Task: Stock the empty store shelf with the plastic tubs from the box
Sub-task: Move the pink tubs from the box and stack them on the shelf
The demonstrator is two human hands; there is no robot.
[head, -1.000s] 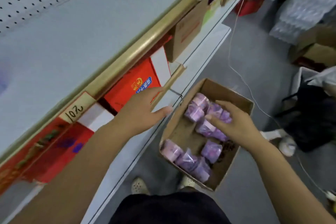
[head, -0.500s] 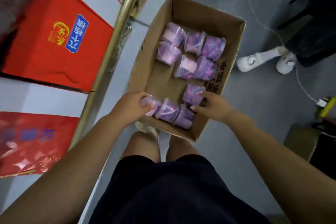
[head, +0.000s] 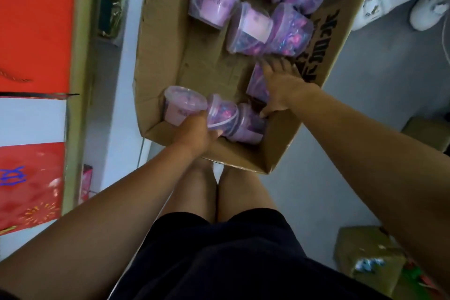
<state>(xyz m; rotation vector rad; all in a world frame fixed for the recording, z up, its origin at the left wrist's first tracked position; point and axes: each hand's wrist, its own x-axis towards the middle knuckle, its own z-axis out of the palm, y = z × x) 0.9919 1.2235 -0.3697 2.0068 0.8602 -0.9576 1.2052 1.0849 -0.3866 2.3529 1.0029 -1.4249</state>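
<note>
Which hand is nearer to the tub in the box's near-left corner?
Left. The left hand grips that corner tub from its near side; the right hand reaches across the cardboard box, covering another tub.

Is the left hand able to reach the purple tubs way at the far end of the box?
Probably yes. The left hand already grips a near tub, but bare cardboard box floor leads to the far tubs.
</note>
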